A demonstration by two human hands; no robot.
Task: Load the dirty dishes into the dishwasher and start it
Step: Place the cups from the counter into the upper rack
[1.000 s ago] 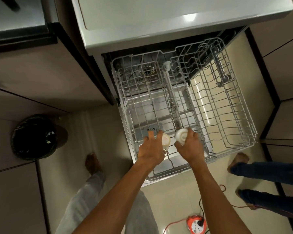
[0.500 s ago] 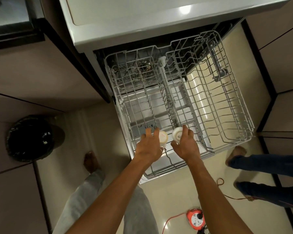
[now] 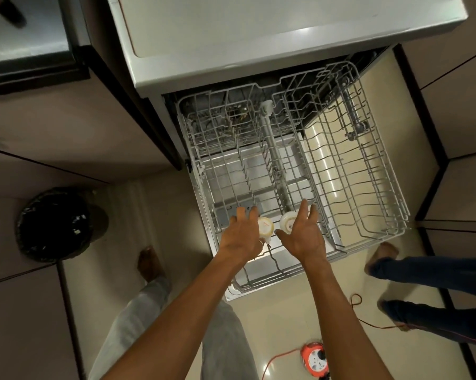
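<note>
Dishwasher [image 3: 258, 64] viewed from above, as it appeared to someone standing alongside. Its wire rack [image 3: 349, 187] was drawn out over the pale floor [image 3: 286, 325] and was bare apart from two small items at the near edge. A black-lined bin [image 3: 53, 223] stood well apart to one side, and an orange cable reel [image 3: 313, 357] lay on the floor nearer the viewer.

The left hand [image 3: 242, 237] and right hand [image 3: 304, 237] reached in side by side over the front of the rack. The fingers [image 3: 251, 212] of the left lay straight and loosely spread against the flank of the left cup [image 3: 266, 225]. Those of the right [image 3: 304, 209] were wide and extended over the right cup [image 3: 288, 223]. Neither hand gripped anything.

The step in hand appeared to be seating both cups between the tines. To do it well, each cup would want to sit steady against a wire before the hands lift straight away, the mouth turned down so that water drains, and the two cups kept from knocking together.

The cups, small and white, stood just beside each other in the middle front section of the rack, left of the central spray tube. Each showed a round end upward, with the long axis near vertical and leaning slightly. Whether that end was mouth or base could not be told.
</note>
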